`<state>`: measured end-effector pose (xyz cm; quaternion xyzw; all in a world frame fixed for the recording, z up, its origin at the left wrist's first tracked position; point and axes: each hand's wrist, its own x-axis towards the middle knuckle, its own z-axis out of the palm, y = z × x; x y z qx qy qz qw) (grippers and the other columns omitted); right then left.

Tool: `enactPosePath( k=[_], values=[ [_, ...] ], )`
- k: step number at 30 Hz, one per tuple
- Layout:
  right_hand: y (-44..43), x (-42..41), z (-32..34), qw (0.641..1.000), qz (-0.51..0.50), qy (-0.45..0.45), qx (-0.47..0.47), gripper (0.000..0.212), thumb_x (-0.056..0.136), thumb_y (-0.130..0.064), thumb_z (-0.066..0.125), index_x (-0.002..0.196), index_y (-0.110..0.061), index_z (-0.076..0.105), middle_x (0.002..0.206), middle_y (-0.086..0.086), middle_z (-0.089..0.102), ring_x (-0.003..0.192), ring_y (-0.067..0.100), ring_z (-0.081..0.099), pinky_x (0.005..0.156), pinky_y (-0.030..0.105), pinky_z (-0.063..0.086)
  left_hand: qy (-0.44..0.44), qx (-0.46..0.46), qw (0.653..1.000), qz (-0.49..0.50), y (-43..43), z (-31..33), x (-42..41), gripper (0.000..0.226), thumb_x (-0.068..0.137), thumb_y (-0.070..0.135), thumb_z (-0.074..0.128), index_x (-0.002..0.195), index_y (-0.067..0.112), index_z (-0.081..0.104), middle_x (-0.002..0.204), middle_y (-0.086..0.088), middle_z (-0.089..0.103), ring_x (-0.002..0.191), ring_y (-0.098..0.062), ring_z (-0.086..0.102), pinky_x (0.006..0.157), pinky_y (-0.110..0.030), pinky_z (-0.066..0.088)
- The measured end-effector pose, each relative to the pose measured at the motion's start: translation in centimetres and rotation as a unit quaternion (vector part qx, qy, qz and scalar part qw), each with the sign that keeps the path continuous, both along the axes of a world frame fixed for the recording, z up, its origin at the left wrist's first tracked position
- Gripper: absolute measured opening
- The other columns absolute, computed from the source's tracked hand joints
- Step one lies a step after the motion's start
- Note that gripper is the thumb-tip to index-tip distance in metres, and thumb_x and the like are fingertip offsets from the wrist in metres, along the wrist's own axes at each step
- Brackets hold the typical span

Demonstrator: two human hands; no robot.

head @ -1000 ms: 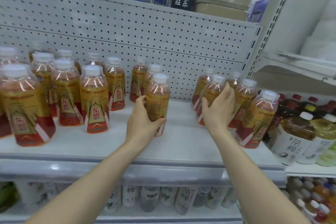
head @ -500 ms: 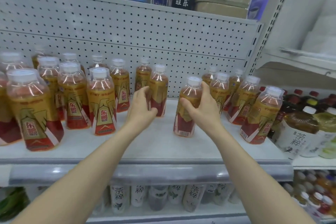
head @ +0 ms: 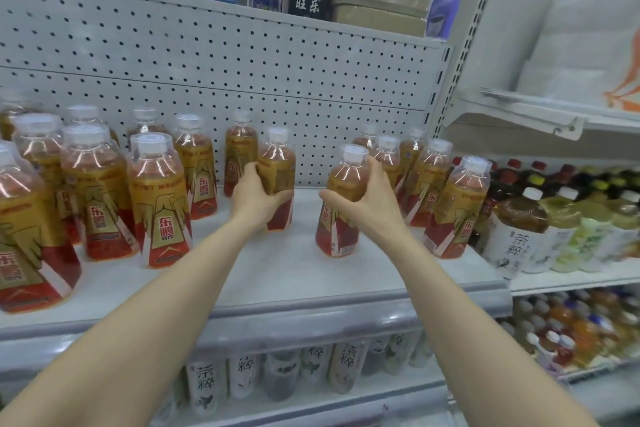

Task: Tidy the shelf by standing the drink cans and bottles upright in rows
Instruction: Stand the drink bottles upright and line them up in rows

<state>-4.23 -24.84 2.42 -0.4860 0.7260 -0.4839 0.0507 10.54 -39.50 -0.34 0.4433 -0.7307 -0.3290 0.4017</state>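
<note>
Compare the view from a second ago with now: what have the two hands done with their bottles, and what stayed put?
The right hand took hold of a bottle from the right-hand group and drew it leftward into the gap. The left hand, gripping its own bottle throughout, pushed it back toward the pegboard. The left rows and tea bottles stayed put.

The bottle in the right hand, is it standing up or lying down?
Standing up. The bottle has its white cap on top and red base down on the shelf; the right hand grips its middle.
</note>
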Motion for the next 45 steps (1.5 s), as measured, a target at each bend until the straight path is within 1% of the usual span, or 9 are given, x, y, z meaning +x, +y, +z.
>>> enactPosePath(
  k=[4, 10, 16, 22, 28, 30, 34, 39, 45],
  values=[
    [-1.1, 1.5, -1.7, 0.992, -0.111, 0.043, -0.034, 0.102, 0.061, -0.064, 0.079, 0.142, -0.023, 0.031, 0.132, 0.001, 0.049, 0.122, 0.022, 0.049, 0.102, 0.044, 0.045, -0.001, -0.009, 1.000, -0.029, 2.6, -0.4, 1.3, 0.077, 0.072, 0.039, 0.084, 0.132, 0.015, 0.042, 0.125, -0.005, 0.060, 0.115, -0.026, 0.057, 0.097, -0.045, 0.049],
    [1.7, -0.2, -0.4, 0.998, -0.024, -0.055, -0.018, 0.080, 0.077, -0.032, 0.078, 0.141, -0.025, 0.031, 0.118, -0.006, 0.062, 0.105, 0.015, 0.062, 0.096, 0.041, 0.052, 0.007, -0.016, 0.998, -0.068, 6.0, -0.5, 3.3, 0.079, 0.070, 0.038, 0.086, 0.133, 0.017, 0.042, 0.121, -0.001, 0.061, 0.113, -0.022, 0.056, 0.097, -0.044, 0.050],
    [1.4, 1.4, -1.5, 0.990, -0.127, 0.053, -0.007, 0.084, 0.071, -0.055, 0.077, 0.136, -0.022, 0.037, 0.127, 0.001, 0.050, 0.114, 0.020, 0.053, 0.095, 0.039, 0.047, 0.019, -0.023, 0.996, -0.083, 7.8, -0.6, 3.7, 0.075, 0.066, 0.042, 0.087, 0.125, 0.021, 0.045, 0.113, 0.005, 0.059, 0.107, -0.018, 0.057, 0.093, -0.043, 0.052],
    [3.2, 0.4, -0.4, 0.989, -0.107, 0.094, 0.027, 0.074, 0.079, -0.034, 0.073, 0.139, -0.018, 0.032, 0.114, 0.000, 0.060, 0.101, 0.022, 0.060, 0.087, 0.042, 0.053, 0.023, -0.007, 0.993, -0.117, 7.9, -0.6, 4.6, 0.071, 0.073, 0.033, 0.085, 0.131, 0.022, 0.045, 0.119, 0.004, 0.060, 0.111, -0.019, 0.058, 0.096, -0.041, 0.050],
    [6.5, -4.2, 1.1, 0.993, -0.098, 0.013, 0.061, 0.081, 0.087, -0.012, 0.069, 0.150, -0.022, 0.019, 0.119, 0.000, 0.059, 0.103, 0.020, 0.059, 0.082, 0.033, 0.050, 0.037, -0.004, 0.992, -0.117, 8.5, -0.6, 4.8, 0.061, 0.076, 0.026, 0.083, 0.125, 0.026, 0.046, 0.110, 0.009, 0.060, 0.106, -0.016, 0.059, 0.093, -0.035, 0.049],
    [6.4, -4.6, 1.1, 0.994, -0.097, -0.003, 0.055, 0.082, 0.084, -0.018, 0.071, 0.149, -0.023, 0.021, 0.122, 0.001, 0.059, 0.106, 0.021, 0.059, 0.084, 0.035, 0.051, 0.037, -0.004, 0.993, -0.108, 8.6, -0.7, 4.6, 0.059, 0.075, 0.026, 0.084, 0.121, 0.029, 0.046, 0.107, 0.010, 0.061, 0.104, -0.016, 0.060, 0.092, -0.037, 0.051],
    [5.7, -4.7, 0.6, 0.988, -0.148, 0.033, 0.007, 0.089, 0.072, -0.057, 0.075, 0.143, -0.025, 0.031, 0.129, -0.001, 0.054, 0.114, 0.021, 0.056, 0.096, 0.047, 0.050, 0.023, -0.002, 0.996, -0.091, 8.8, -0.5, 4.2, 0.068, 0.073, 0.031, 0.085, 0.129, 0.023, 0.047, 0.115, 0.005, 0.062, 0.107, -0.018, 0.060, 0.094, -0.038, 0.050],
    [5.6, -5.6, 0.3, 0.991, -0.123, 0.054, -0.004, 0.075, 0.084, -0.046, 0.070, 0.145, -0.024, 0.030, 0.133, -0.002, 0.056, 0.119, 0.022, 0.056, 0.099, 0.048, 0.049, 0.020, 0.008, 0.997, -0.075, 9.1, -0.6, 3.9, 0.076, 0.073, 0.032, 0.085, 0.136, 0.023, 0.045, 0.120, 0.003, 0.062, 0.110, -0.019, 0.059, 0.097, -0.041, 0.051],
    [5.3, -6.1, 0.0, 0.989, -0.123, 0.079, 0.013, 0.079, 0.087, -0.046, 0.067, 0.149, -0.019, 0.026, 0.137, 0.003, 0.053, 0.123, 0.024, 0.053, 0.102, 0.046, 0.046, 0.028, 0.017, 0.997, -0.067, 9.5, -0.5, 3.8, 0.074, 0.073, 0.030, 0.085, 0.135, 0.023, 0.046, 0.124, 0.002, 0.061, 0.112, -0.019, 0.058, 0.098, -0.041, 0.050]
  ],
)
